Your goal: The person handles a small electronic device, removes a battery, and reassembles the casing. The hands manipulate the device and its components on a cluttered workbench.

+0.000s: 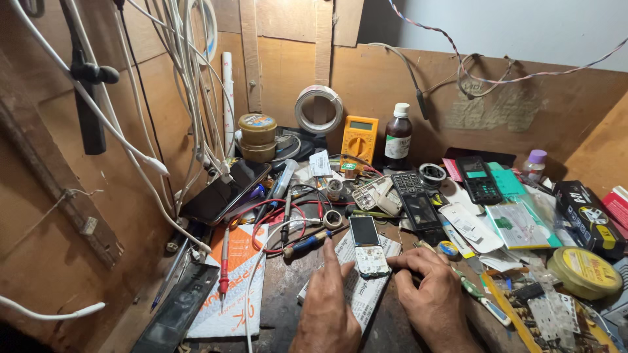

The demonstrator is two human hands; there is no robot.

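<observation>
My left hand (325, 306) lies loose on the workbench (288, 281) near its front edge, fingers together and stretched forward, the index fingertip just beside the left side of a small keypad phone (367, 245); it grips nothing. My right hand (433, 291) rests next to it, fingers slightly curled, the fingertips touching the phone's lower right corner without closing around it. The phone lies face up on a folded newspaper (356, 281) near the middle of the bench. A blue-handled screwdriver (313, 242) lies just left of it. A yellow multimeter (359, 139) leans against the back wall, beside a brown bottle (398, 138).
</observation>
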